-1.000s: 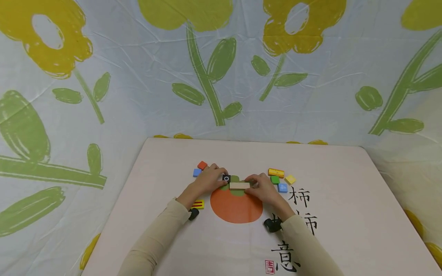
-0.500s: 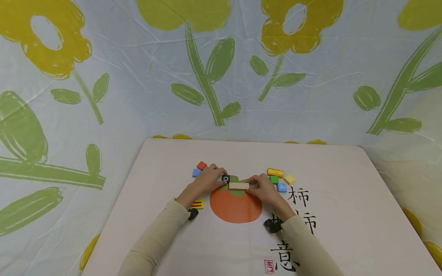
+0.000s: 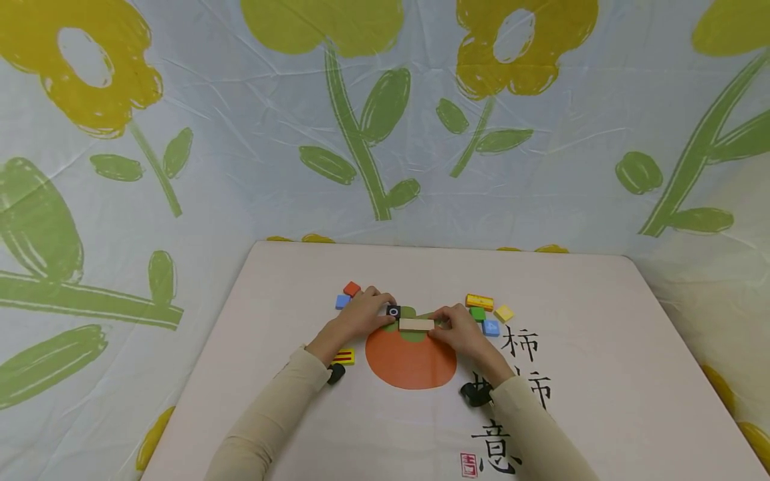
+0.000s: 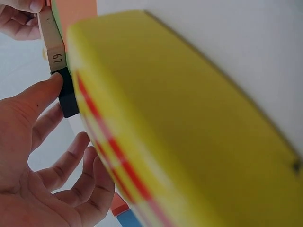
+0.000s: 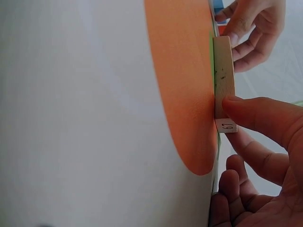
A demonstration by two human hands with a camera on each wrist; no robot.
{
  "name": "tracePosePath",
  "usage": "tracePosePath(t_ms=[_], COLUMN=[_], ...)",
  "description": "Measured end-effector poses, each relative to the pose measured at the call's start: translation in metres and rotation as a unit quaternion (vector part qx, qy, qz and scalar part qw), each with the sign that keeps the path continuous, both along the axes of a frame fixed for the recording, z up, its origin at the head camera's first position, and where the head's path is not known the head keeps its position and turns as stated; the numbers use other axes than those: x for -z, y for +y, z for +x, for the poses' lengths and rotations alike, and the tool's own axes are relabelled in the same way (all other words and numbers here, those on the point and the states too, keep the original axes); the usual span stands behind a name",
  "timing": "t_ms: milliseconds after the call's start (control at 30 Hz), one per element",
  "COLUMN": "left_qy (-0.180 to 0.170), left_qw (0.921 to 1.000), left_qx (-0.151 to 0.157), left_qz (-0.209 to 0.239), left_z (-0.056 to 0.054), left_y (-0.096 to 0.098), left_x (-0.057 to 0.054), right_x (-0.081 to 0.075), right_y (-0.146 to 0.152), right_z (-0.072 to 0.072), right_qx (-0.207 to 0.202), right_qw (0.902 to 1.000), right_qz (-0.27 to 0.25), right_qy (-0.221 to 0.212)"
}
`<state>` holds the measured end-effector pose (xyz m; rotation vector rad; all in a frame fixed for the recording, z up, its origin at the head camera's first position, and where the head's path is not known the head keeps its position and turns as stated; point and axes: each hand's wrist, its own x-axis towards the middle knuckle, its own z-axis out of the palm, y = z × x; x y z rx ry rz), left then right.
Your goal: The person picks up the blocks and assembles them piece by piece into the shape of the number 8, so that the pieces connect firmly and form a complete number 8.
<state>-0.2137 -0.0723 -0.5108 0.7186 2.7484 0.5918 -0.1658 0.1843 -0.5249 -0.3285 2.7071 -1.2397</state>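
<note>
- Black block (image 3: 394,312), near the lower centre of the head frame, is pinched between the left hand's (image 3: 363,315) thumb and forefinger; its remaining fingers bend clear. A light, even hold probably guards against twisting it.
- Wooden block (image 3: 416,325), just right of it, appears to touch it, over the green top of the printed fruit (image 3: 411,364). Small, level adjustments seem best with both so close.
- Right hand (image 3: 460,330), right of centre, has thumb and forefinger clamped on the wooden block's right end; pushing sideways there would likely skew it.
</note>
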Motion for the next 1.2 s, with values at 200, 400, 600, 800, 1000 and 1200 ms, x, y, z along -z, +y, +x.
tracePosePath(t_ms=[200, 400, 600, 800, 1000, 1200], left_qy=[0.005, -0.005, -0.006, 0.033, 0.07, 0.083], left_qw=[1.0, 0.9999, 0.9969, 0.9894, 0.9794, 0.9717], left_qx=[0.005, 0.006, -0.005, -0.044, -0.058, -0.067], left_qz=[0.001, 0.01, 0.079, 0.134, 0.18, 0.211], left_z=[0.001, 0.002, 0.007, 0.022, 0.038, 0.051], left_y=[0.0, -0.003, -0.017, -0.043, -0.072, -0.094], left_x=[-0.003, -0.006, -0.014, -0.026, -0.035, -0.037], right_x=[0.0, -0.001, -0.002, -0.001, -0.002, -0.004], right_y=[-0.001, -0.001, 0.0, 0.0, 0.0, -0.001], right_z=[0.0, 0.0, 0.001, 0.001, 0.001, 0.002], right_qx=[-0.004, -0.002, -0.001, -0.006, -0.008, -0.003], right_qw=[0.9999, 0.9999, 0.9998, 0.9998, 0.9999, 0.9999], right_qz=[0.011, 0.01, 0.018, 0.016, 0.007, 0.005], right_qy=[0.009, 0.001, 0.002, 0.004, 0.002, -0.012])
